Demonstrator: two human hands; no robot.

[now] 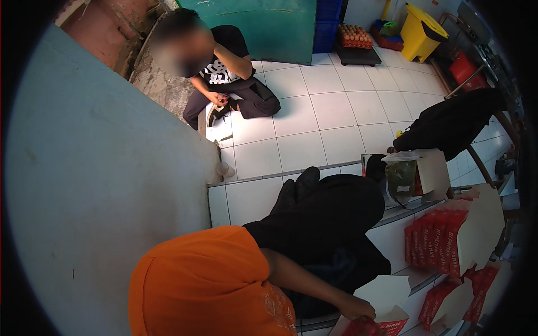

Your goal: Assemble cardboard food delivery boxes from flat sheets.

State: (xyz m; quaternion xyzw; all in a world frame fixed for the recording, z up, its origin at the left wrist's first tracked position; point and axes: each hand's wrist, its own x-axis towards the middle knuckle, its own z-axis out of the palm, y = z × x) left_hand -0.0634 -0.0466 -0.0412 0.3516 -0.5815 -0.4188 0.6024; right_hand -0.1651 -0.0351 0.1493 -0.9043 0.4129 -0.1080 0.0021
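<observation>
Red/white cartons [428,241] look formed, lids unclosed; L hand [357,308] at nearest ctn [386,294], can't tell grip; R hand unseen.

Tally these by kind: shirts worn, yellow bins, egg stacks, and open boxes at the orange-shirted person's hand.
Shirts, orange shirt and black shirt: 2
Yellow bin: 1
Egg stack: 1
Open box at the left hand: 1
Total: 5
</observation>
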